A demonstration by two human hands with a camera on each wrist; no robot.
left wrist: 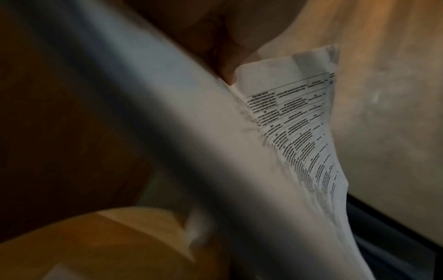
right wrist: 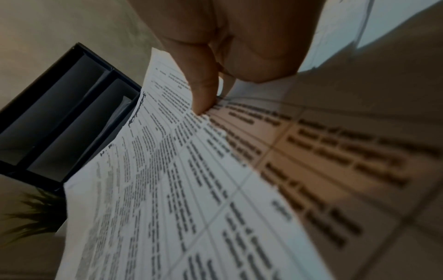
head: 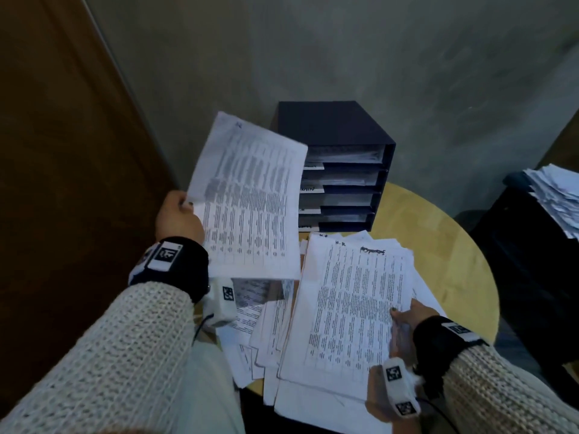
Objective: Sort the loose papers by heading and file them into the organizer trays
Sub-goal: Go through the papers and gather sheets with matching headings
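— Reading the heading first is the safe way here: the left hand (head: 179,218) has its grip pinched on the edge of one lifted sheet (head: 250,202), held up in front of the organizer (head: 336,170), and the handwritten mark sits in its top corner.

— And the right hand (head: 404,324)?

— Its thumb and fingers are clamped on the right edge of the top page of the loose pile (head: 351,308) on the desk (head: 438,245). I'd keep that hand pressing lightly so the heap doesn't slide while the lifted sheet goes in.

— How should it go in?

— Flat, short edge leading, level with the chosen tray. A single sheet is limp and will likely buckle against the tray lip if it enters tilted.

— What do the trays hold?

— Four tiers show, each with white papers already inside and a white label strip at the front left. The labels are too blurred to read.

— Anything else nearby?

— Another stack of papers (head: 554,198) lies well apart, on dark furniture to the right.
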